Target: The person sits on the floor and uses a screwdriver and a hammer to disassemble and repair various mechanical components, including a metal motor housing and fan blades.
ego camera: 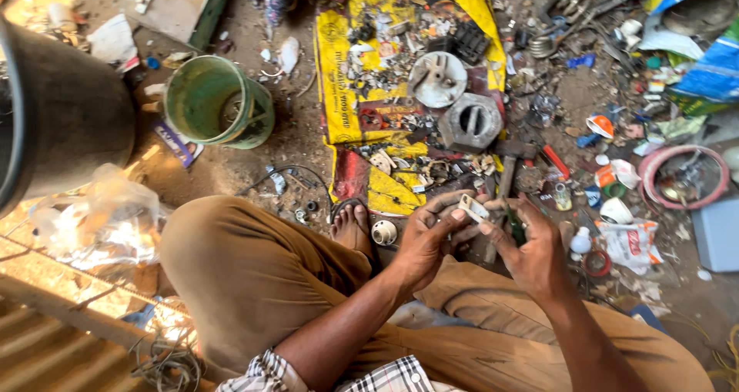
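Pinching a small white plastic piece [473,207] btwn both hands: left hand [425,242] grasps its lower-left end, right hand [531,253] touches the other end w/ fingertips and also clutches a dark green-handled tool [514,226]. Piece sits above lap, long axis slanting upper-left to lower-right. Risk: thin grip could slip, dropping it into floor scrap on yellow sheet [339,69].

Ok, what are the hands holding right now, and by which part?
The left hand pinches a small white plastic piece by its near end. The right hand holds a green-handled tool by the handle.
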